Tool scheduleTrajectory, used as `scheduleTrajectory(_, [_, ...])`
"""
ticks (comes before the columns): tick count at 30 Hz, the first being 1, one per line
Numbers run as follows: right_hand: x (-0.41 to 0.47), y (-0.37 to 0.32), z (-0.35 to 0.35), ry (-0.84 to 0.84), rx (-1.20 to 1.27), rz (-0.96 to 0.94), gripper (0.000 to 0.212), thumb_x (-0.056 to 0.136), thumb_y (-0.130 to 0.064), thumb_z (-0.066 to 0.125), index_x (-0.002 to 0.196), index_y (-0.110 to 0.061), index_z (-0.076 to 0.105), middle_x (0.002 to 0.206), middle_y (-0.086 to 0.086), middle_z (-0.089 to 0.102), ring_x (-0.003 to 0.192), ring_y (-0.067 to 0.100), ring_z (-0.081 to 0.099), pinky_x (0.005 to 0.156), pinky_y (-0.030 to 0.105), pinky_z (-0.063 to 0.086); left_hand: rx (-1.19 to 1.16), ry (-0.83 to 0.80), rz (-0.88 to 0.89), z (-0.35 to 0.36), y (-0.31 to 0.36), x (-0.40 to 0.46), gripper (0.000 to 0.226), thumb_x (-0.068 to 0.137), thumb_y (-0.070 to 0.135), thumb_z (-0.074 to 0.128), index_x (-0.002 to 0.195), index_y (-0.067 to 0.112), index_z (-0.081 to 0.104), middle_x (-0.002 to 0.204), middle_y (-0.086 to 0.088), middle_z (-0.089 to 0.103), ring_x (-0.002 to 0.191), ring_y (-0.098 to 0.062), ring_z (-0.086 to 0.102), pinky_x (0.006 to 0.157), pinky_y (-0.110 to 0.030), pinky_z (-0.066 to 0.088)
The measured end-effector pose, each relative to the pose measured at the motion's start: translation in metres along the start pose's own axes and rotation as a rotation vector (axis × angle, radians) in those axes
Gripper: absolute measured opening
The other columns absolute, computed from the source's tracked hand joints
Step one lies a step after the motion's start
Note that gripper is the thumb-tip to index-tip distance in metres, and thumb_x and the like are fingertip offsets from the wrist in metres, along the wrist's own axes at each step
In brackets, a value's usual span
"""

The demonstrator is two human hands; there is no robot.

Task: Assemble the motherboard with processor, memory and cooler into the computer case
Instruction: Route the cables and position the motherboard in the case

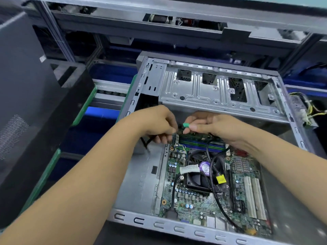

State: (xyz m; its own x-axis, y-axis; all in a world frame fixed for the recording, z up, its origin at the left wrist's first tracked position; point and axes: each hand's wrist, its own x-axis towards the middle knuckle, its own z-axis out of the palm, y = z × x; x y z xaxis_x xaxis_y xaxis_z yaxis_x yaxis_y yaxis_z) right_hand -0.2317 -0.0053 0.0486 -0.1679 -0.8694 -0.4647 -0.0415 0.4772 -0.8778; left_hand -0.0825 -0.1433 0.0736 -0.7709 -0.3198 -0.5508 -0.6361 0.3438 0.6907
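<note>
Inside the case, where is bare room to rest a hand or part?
Bare case floor lies between the case's left wall and the motherboard. Crowded: cables drape the cooler, and both hands work at the memory slots.

Even light, edges warped, maybe blurry.

Black perforated sheet-metal side panel (23,106) stands at left, tilted. Grey aluminium-profile rack frame (159,27) spans rear. Yellow/black wire bundle (313,110) at right edge.

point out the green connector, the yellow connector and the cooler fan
green connector (186,125), head view, on its green plastic body at the right hand's fingertips
yellow connector (220,179), head view, on its yellow face beside the fan
cooler fan (195,179), head view, on the dark fan housing below its sticker
</note>
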Motion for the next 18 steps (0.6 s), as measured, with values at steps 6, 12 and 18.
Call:
scheduleTrajectory(6, [0.0011,-0.0027,-0.0005,-0.038,0.043,-0.051,0.015,0.072,-0.029,0.068,0.086,-0.024,0.072,0.087,-0.004,0.074,0.087,-0.001,0.065,0.080,0.008,0.043,-0.221,-0.011,0.057,-0.0046,0.0051,-0.0073,0.011,0.084,0.002,0.070,0.094,0.000,0.070,0.065,-0.004,0.065,0.058,-0.010,0.059,0.048,-0.015,0.046])
scheduleTrajectory(12, [0.0032,-0.0027,-0.0014,-0.062,0.016,-0.075,0.009,0.076,-0.025,0.069,0.084,-0.023,0.073,0.084,-0.006,0.073,0.085,0.001,0.065,0.076,0.007,0.043,-0.181,-0.002,0.056,-0.0049,0.0032,-0.0070,0.010,0.086,0.009,0.070,0.093,0.003,0.072,0.068,-0.004,0.068,0.058,-0.007,0.060,0.048,-0.016,0.047])
scheduleTrajectory(18, [0.0039,-0.0038,-0.0014,-0.081,0.022,-0.074,0.012,0.080,-0.017,0.066,0.092,-0.015,0.066,0.083,-0.005,0.073,0.085,0.001,0.066,0.075,0.004,0.043,-0.200,0.003,0.061,-0.0049,0.0044,-0.0086,0.010,0.088,0.008,0.066,0.092,0.002,0.072,0.067,-0.004,0.068,0.058,-0.007,0.061,0.048,-0.015,0.047])
